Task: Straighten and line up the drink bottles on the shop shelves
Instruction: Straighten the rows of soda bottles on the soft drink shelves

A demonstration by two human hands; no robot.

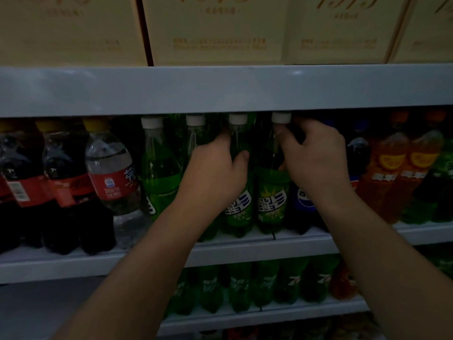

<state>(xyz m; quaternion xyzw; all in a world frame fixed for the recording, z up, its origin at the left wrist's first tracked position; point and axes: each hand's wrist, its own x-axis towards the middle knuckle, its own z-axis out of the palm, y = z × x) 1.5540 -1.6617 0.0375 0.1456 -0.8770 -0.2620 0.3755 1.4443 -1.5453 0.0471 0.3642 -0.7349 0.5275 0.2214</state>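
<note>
Left hand tight around one green bottle, right hand tight around the next bottle, just beside it.

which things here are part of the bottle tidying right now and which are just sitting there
In use: left hand gripping third green bottle; right hand at neck of fourth green bottle.
Idle: cola bottles, clear bottle, orange bottles, boxes above.

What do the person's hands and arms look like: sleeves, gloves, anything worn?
The left hand and right hand are bare: no gloves, rings or watch show. Both forearms are uncovered down to the picture's edge, so no sleeve is visible. Dim light hides any fine marks.
</note>
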